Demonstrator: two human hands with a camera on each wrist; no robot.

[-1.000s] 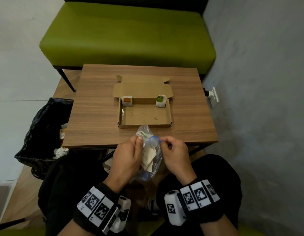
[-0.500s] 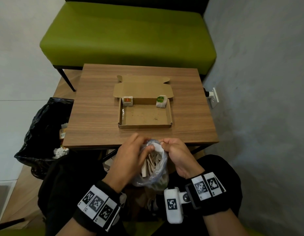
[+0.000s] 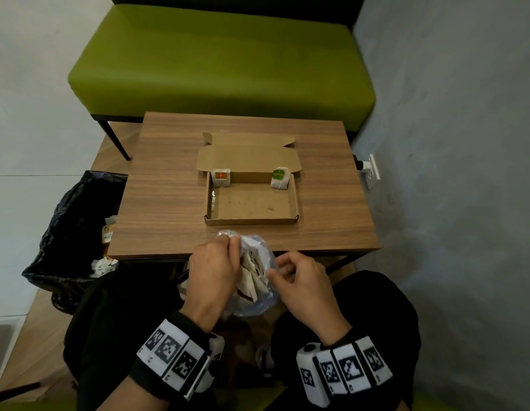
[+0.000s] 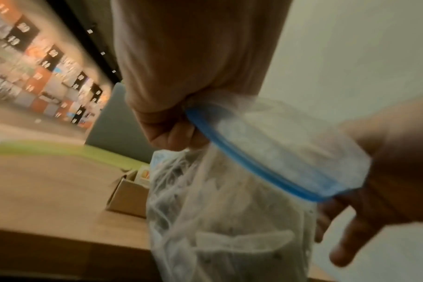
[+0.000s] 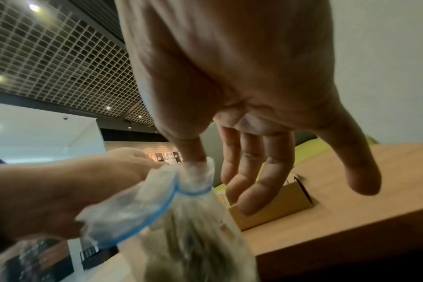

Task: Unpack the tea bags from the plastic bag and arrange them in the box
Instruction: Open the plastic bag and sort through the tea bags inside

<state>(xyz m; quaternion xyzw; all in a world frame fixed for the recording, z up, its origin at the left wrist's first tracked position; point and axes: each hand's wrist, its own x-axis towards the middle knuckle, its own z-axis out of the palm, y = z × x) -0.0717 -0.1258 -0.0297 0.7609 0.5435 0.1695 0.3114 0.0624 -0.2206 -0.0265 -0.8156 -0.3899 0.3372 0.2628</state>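
A clear plastic bag (image 3: 259, 247) with a blue zip rim hangs between my hands over my lap, at the table's near edge. Several paper tea bags (image 3: 251, 271) show inside its open mouth. My left hand (image 3: 219, 262) pinches the left side of the rim (image 4: 254, 164). My right hand (image 3: 296, 277) pinches the right side between thumb and forefinger (image 5: 196, 166), its other fingers loosely extended. The open cardboard box (image 3: 251, 221) lies mid-table. An orange-labelled tea bag (image 3: 221, 177) and a green-labelled tea bag (image 3: 280, 178) lean in the box's far corners.
The small wooden table (image 3: 168, 188) stands before a green bench (image 3: 222, 60). A black rubbish bag (image 3: 71, 226) sits on the floor to the left. A grey wall with a socket (image 3: 372, 170) runs close along the right.
The hands pulled the bag's mouth open. The left hand then rose with its side of the rim toward the table edge, and the right hand dropped slightly.
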